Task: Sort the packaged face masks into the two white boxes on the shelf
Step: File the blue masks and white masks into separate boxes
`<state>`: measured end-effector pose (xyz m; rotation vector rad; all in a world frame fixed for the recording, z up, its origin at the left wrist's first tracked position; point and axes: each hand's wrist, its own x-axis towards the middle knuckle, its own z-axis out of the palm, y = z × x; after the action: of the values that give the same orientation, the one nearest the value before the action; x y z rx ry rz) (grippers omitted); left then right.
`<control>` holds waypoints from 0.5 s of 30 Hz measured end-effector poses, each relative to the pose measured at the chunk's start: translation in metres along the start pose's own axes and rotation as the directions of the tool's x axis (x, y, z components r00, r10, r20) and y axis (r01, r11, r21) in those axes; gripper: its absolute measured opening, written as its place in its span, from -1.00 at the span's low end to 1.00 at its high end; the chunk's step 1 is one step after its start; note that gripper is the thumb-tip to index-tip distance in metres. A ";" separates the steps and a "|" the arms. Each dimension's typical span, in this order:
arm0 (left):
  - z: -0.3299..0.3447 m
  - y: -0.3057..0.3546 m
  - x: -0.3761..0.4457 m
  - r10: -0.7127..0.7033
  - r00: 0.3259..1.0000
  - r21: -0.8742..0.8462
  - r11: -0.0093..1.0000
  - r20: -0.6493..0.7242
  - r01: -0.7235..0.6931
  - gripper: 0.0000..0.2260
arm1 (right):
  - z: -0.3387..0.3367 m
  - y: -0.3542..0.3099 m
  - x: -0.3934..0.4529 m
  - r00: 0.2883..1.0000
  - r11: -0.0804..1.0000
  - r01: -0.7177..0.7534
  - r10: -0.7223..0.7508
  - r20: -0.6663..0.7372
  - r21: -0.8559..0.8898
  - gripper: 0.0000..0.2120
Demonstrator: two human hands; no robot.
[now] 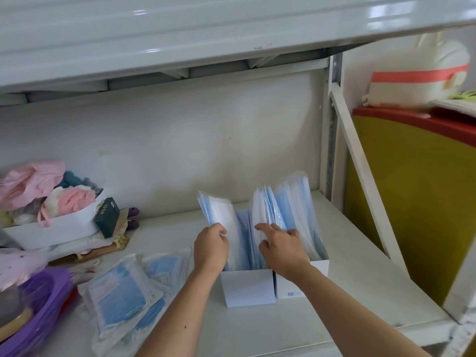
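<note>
Forearms reach in from the near edge of the shelf (pixel 347 266) toward the left white box (pixel 248 287), which serves as the landmark here. Nearer than that box and off to its left, a loose heap of packaged masks (pixel 121 287) lies flat on the shelf, still unsorted. These packs look light, thin and floppy, sealed in glossy film that is likely slippery, so my judgement is that they are best pinched near an upper edge, several together, and slid down on end; a loose hold would probably let them fan out or buckle.

Just above the left white box, the left hand (pixel 211 247) has its fingers curled round a bundle of masks (pixel 219 215) that stands tilted in that box, gripping it near its lower part. Immediately right of the landmark stands the right white box (pixel 316 276), the two touching side by side. Over the seam between them, the right hand (pixel 282 247) has its fingers bent and spread onto the standing packs (pixel 280 210), seemingly parting or steadying them; whether it truly pinches one I cannot tell.

Far left of the landmark sit a purple basin (pixel 43 302) and, further back, a white tray of pink cloth items (pixel 54 228) with a dark small box (pixel 107 217) leaning against it. Behind everything rises the pale back wall (pixel 167 145).
</note>
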<state>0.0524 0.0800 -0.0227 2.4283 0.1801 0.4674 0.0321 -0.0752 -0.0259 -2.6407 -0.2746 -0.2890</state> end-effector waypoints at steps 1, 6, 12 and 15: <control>0.001 -0.001 -0.001 -0.007 1.000 -0.036 0.999 -0.004 0.007 -0.77 | 0.000 0.000 0.000 1.000 1.000 -0.001 0.001 -0.003 0.006 -0.59; -0.001 -0.006 0.000 -0.030 0.999 -0.253 0.967 -0.024 0.023 -0.79 | 0.000 -0.001 -0.001 1.000 1.000 -0.008 0.008 -0.004 0.028 -0.62; -0.001 -0.013 -0.010 0.088 0.994 -0.276 0.956 -0.067 -0.103 -0.83 | 0.001 -0.002 -0.001 1.000 1.000 -0.013 0.013 -0.008 0.024 -0.64; 0.003 -0.013 -0.015 0.125 0.986 -0.281 0.948 -0.107 -0.151 -0.86 | 0.002 -0.002 0.000 1.000 1.000 -0.013 0.013 -0.011 0.013 -0.67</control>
<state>0.0392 0.0853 -0.0374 2.1426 -0.0220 0.6183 0.0316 -0.0728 -0.0267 -2.6260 -0.2552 -0.2970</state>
